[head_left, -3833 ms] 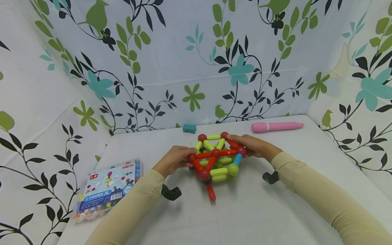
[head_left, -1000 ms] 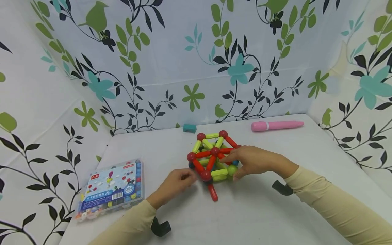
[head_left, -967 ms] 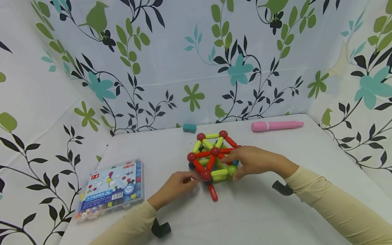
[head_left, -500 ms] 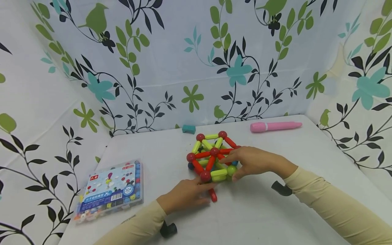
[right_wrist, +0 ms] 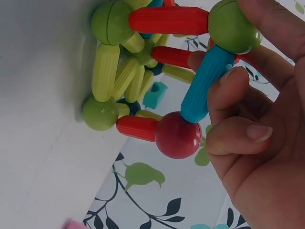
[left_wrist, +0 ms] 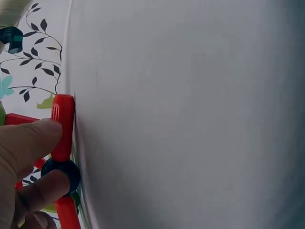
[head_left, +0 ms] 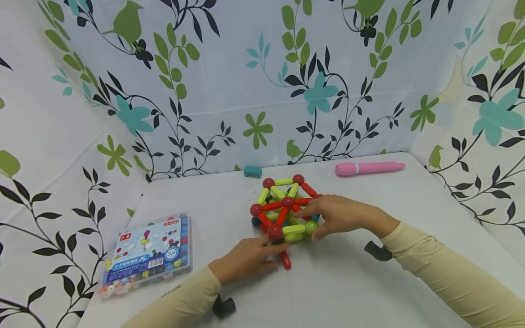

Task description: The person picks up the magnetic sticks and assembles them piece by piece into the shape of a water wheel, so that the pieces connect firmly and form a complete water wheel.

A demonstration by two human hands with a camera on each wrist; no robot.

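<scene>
A ball-and-stick model of red, yellow-green and blue sticks joined by coloured balls stands mid-table. My left hand is at its front left corner, beside a red stick that juts toward me. In the left wrist view the thumb lies on a red stick and a finger touches a dark blue ball. My right hand grips the model's right side. In the right wrist view its fingers curl by a blue stick and a green ball. The hand partly hides that corner.
A clear plastic box of parts with a printed label lies at left. Behind the model sits a small teal block. A pink pen-like object lies at the back right. Patterned cloth hangs behind the table.
My left hand has left the model's left side and come to its front, by the jutting red stick. My right hand has shifted from the back right corner to the front right.
</scene>
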